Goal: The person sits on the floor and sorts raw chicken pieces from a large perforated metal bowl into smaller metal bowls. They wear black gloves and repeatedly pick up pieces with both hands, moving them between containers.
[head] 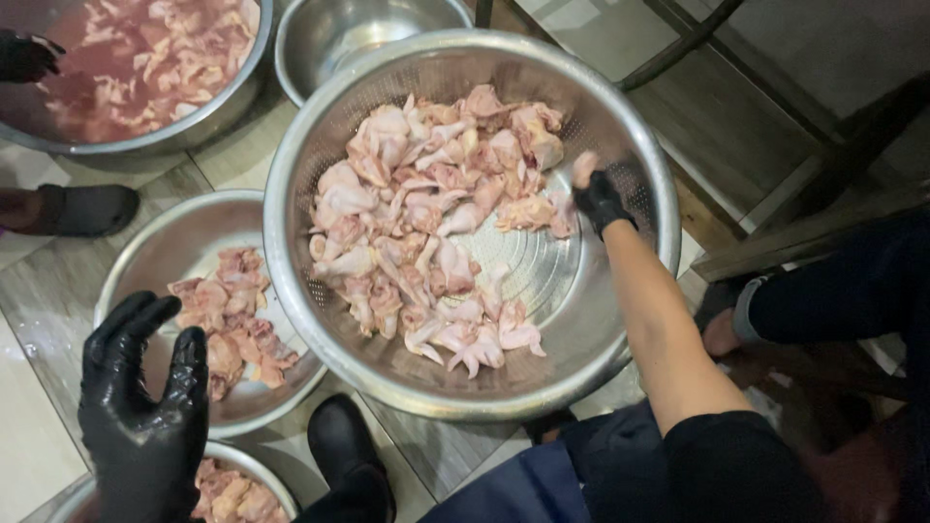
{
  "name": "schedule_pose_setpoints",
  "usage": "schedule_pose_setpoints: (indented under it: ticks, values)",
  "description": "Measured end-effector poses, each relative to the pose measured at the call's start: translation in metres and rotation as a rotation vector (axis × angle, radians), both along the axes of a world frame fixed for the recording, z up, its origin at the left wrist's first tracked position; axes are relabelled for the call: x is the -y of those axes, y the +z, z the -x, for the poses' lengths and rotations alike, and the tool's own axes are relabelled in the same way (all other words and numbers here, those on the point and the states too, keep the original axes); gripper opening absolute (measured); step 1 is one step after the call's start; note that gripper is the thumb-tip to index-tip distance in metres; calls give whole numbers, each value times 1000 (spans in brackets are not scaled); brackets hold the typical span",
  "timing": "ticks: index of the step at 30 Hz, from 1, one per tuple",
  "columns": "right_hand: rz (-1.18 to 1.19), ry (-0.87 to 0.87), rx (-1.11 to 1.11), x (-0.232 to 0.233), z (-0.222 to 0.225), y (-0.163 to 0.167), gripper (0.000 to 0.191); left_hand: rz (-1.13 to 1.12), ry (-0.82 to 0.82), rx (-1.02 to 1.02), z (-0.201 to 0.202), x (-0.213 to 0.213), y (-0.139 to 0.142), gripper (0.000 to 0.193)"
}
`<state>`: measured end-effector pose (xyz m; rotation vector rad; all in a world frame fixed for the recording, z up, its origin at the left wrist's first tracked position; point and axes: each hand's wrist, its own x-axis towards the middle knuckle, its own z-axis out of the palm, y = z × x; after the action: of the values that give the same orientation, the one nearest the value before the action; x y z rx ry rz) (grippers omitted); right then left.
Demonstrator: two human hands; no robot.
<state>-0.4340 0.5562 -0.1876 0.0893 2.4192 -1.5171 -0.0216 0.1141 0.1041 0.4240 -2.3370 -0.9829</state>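
Fingers of your right hand clench 1 chicken piece at the colander's 3 o'clock rim. Your left hand hangs released, fingers spread, over the bowl at 8 o'clock.

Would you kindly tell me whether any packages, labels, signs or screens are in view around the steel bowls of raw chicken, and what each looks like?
None: no package, label, sign or screen shows.
Large perforated steel colander bowl: centre, round, silver, holding pale pink raw chicken pieces.
Right hand: black glove, inside the colander, on a chicken piece.
Left hand: black glove, open, lower left, holding nothing.
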Motion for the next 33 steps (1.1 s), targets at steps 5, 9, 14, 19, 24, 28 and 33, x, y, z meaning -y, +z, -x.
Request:
schedule_pose_setpoints:
  ticks: [5, 9, 14, 19, 24, 28, 33]
  values:
    - [-405, 458, 32, 42, -31, -24, 52, -103, -14, -1, 7, 4, -8, 35]
    - [-513, 781, -423, 55, -40, -28, 44, -92, 9, 24, 3, 5, -5, 33]
    - [108, 240, 522, 28, -17, -9, 47, -62, -13, 4, -2, 4, 3, 32]
    - [308, 389, 192, 46, -28, 8, 52, -65, -16, -29, -1, 3, 11, 31]
    - [673, 481, 421, 145, -73, 32, 50, -21, -1, -45, -8, 5, 14, 32]
    - [820, 800, 379, 274, -153, 44, 49, -13, 0, -40, -4, 1, 11, 30]
    - [917, 961, 800, 360, -243, 29, 47, 20, 22, -53, -3, -1, -1, 29]
